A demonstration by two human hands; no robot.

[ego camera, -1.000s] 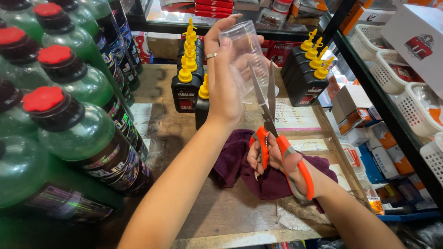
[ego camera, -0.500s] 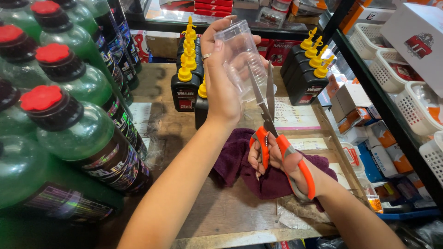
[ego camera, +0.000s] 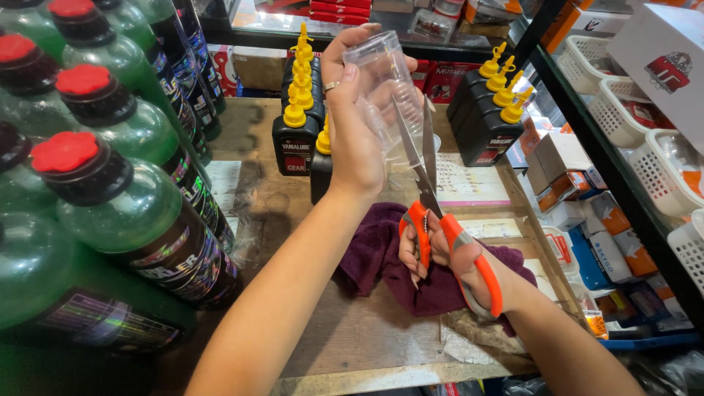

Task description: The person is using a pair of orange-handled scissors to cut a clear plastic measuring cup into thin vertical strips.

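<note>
My left hand (ego camera: 356,125) holds a clear plastic cup (ego camera: 381,84) upright above the wooden table, with a ring on one finger. My right hand (ego camera: 440,253) grips orange-handled scissors (ego camera: 433,213). Their blades are slightly apart and point up at the cup's lower side, touching or very near it. Under my right hand a dark purple cloth (ego camera: 396,264) lies on the table.
Green bottles with red caps (ego camera: 110,169) are stacked at the left. Black bottles with yellow nozzles stand behind the cup (ego camera: 297,132) and at the right (ego camera: 491,117). Shelves with white baskets (ego camera: 623,110) and small boxes line the right side. Papers (ego camera: 469,183) lie on the wooden table (ego camera: 367,345).
The cup and scissors stay almost in place; the blades have shifted slightly against the cup.
</note>
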